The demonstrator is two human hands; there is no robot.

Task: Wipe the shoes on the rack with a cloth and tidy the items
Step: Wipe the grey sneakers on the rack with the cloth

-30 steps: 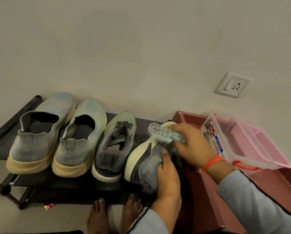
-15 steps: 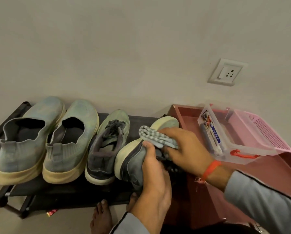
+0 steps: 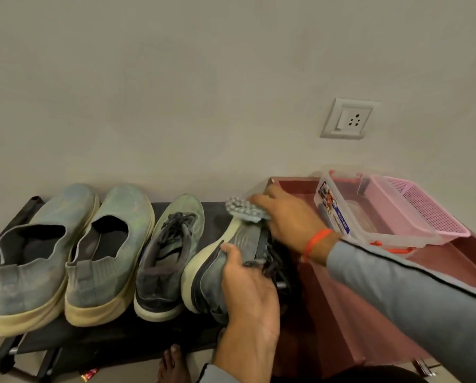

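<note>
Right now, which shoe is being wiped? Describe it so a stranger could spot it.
On the black rack against the wall stand four shoes. It is the rightmost shoe, beside the maroon cabinet. Unlike its neighbours, it is tipped on its side, gripped by the left hand.

Grey long sleeve (image 3: 413, 294) with a thin dark piped seam along the right arm; orange thread band (image 3: 315, 240) at the right wrist; grey cuff (image 3: 217, 374) at the left wrist; bare foot (image 3: 173, 366) below
</note>
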